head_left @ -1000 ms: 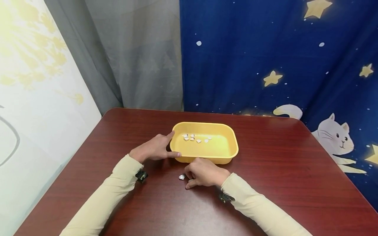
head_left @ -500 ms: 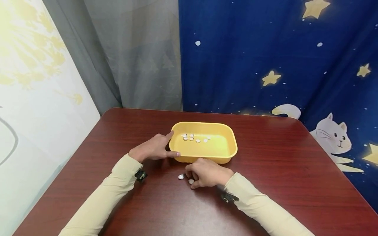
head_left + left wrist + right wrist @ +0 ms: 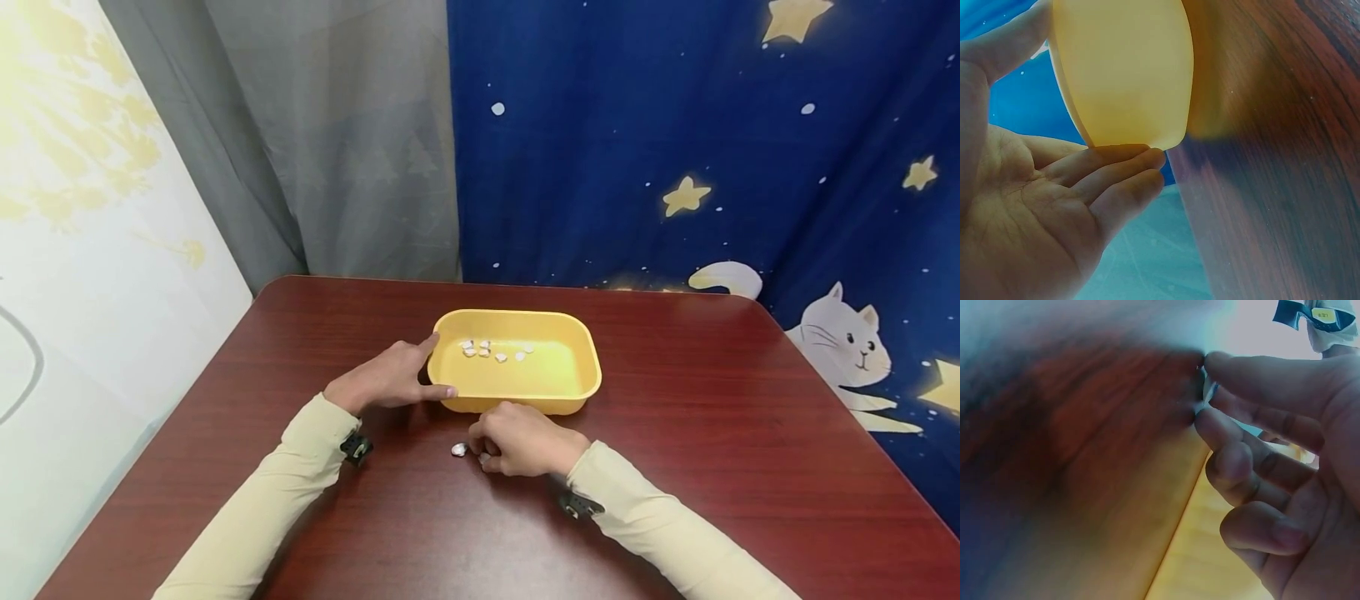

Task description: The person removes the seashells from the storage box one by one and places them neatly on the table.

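- Since half a second ago, the thumb of the right grip [image 3: 527, 442] has drawn in, so that the small piece [image 3: 483, 459] beneath it shows less.
- That grip is nearly closed, thumb and forefinger pinching the piece at the counter [image 3: 675, 392]; the other fingers bend loosely.
- Step in hand, as I judge it: picking up the piece; the next move would call for a steady pinch, then a lift over the near rim.
- Just left of it lies a loose piece [image 3: 459, 449], shiny, pale and irregular; its material is too small to tell.
- Left grip [image 3: 390, 379] is spread, fingers fairly straight against the end of the yellow tub [image 3: 555, 371], bracing it.
- The tub is smooth, round-cornered, probably plastic; more pale pieces [image 3: 470, 351] lie inside, mostly toward its left.
- Reddish-brown wood grain streaks the counter.
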### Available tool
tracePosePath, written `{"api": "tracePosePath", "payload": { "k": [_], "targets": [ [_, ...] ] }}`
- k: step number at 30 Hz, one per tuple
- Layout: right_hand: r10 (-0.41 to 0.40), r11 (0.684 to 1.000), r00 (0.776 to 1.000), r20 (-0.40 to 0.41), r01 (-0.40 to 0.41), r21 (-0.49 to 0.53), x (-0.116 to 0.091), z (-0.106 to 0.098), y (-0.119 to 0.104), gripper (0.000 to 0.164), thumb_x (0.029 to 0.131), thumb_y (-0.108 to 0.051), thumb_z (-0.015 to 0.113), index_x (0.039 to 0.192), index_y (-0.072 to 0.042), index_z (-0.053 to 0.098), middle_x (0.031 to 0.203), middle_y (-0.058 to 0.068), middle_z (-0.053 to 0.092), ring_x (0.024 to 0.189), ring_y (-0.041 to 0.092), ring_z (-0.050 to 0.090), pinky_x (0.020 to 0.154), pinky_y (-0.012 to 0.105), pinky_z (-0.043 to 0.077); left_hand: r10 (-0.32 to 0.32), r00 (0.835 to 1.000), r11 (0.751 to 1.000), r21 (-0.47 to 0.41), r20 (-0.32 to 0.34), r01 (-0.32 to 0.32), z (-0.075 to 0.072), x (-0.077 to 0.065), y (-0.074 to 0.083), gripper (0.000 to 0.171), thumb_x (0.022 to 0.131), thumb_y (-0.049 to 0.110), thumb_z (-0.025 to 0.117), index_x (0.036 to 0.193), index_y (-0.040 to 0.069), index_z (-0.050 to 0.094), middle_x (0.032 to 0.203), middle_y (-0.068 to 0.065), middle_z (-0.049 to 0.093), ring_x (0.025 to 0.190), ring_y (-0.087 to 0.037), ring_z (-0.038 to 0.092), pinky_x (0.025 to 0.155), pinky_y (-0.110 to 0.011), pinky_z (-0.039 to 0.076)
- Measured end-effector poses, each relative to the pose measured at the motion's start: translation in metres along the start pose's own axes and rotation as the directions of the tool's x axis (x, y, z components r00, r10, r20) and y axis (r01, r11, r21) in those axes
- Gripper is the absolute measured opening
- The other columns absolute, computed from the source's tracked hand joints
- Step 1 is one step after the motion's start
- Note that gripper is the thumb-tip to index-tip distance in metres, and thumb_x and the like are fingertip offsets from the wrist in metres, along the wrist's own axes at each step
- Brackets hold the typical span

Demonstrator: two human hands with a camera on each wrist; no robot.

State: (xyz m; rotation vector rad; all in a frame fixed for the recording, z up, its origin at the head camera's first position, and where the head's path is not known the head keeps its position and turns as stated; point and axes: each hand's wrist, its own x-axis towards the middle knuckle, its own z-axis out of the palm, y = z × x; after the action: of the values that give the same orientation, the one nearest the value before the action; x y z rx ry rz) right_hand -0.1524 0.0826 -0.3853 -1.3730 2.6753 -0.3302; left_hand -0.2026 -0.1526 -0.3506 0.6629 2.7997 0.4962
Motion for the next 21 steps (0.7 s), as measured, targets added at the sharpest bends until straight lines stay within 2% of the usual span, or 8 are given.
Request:
{"api": "tracePosePath", "payload": {
  "k": [5, 13, 21],
  "targets": [
    [-0.010, 0.999, 1.000, -0.025, 0.009, -0.035, 0.0012, -0.0004, -0.0002, 0.009, 0.083, -0.011, 0.077, 0.084, -0.019, 0.072, 0.073, -0.008, 0.063, 0.066, 0.000, 0.049, 0.059, 0.016, 0.041, -0.001, 1.000, 1.000, -0.004, -0.004, 0.001, 0.0012, 0.0000, -0.0006, 0.107, 0.087, 0.059, 0.069, 0.159, -0.002, 0.019, 0.141, -0.026, 0.057, 0.118, -0.025, 0.061, 0.106, -0.045, 0.049],
    [0.024, 0.996, 0.997, -0.067, -0.030, -0.084, 0.0037, -0.0002, -0.0018, 0.008, 0.082, -0.011, 0.077, 0.083, -0.019, 0.074, 0.078, -0.009, 0.066, 0.069, 0.003, 0.053, 0.062, 0.020, 0.045, 0.000, 1.000, 1.000, -0.004, -0.006, 0.000, 0.0008, 0.0004, -0.0004, 0.106, 0.087, 0.058, 0.069, 0.159, -0.002, 0.019, 0.139, -0.025, 0.058, 0.115, -0.024, 0.061, 0.105, -0.044, 0.050],
    [0.040, 0.994, 0.996, -0.074, -0.048, -0.099, 0.0066, -0.0003, -0.0031, 0.007, 0.082, -0.012, 0.077, 0.083, -0.018, 0.074, 0.080, -0.008, 0.067, 0.069, 0.005, 0.055, 0.062, 0.022, 0.047, 0.006, 1.000, 1.000, -0.003, -0.013, -0.006, 0.0021, 0.0013, -0.0015, 0.105, 0.088, 0.058, 0.069, 0.159, -0.002, 0.020, 0.139, -0.025, 0.059, 0.114, -0.023, 0.061, 0.105, -0.045, 0.050]
  ]
}}
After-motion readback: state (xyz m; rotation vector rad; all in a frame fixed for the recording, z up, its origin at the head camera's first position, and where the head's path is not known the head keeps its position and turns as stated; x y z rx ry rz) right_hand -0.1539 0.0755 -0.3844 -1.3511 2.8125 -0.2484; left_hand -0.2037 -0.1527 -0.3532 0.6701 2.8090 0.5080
